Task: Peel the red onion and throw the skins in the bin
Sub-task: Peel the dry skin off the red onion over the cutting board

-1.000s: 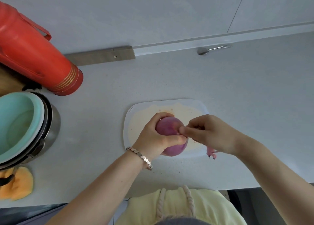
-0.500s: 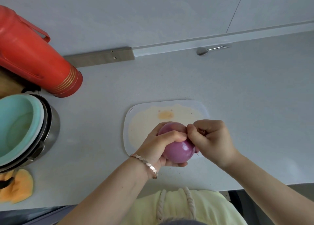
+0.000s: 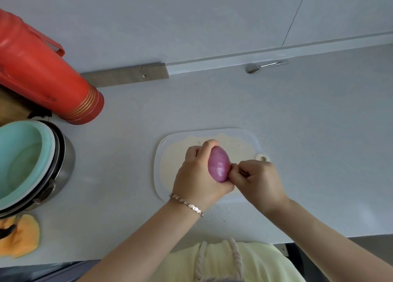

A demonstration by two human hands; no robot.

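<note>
glossy smooth red onion (image 3: 219, 164), shiny metal pot (image 3: 63, 164), glossy plastic flask (image 3: 42, 77)

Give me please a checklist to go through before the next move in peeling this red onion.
1. Left hand grips the red onion: ok.
2. Right hand pinches at the onion's right side: ok.
3. A piece of skin is caught in that pinch: cannot tell, the fingers hide it.
4. Onion is held over the cutting board: ok.
5. Bin within sight for the skins: not ok, none in view.
6. Onion fully peeled: cannot tell, only its smooth purple top shows.
</note>
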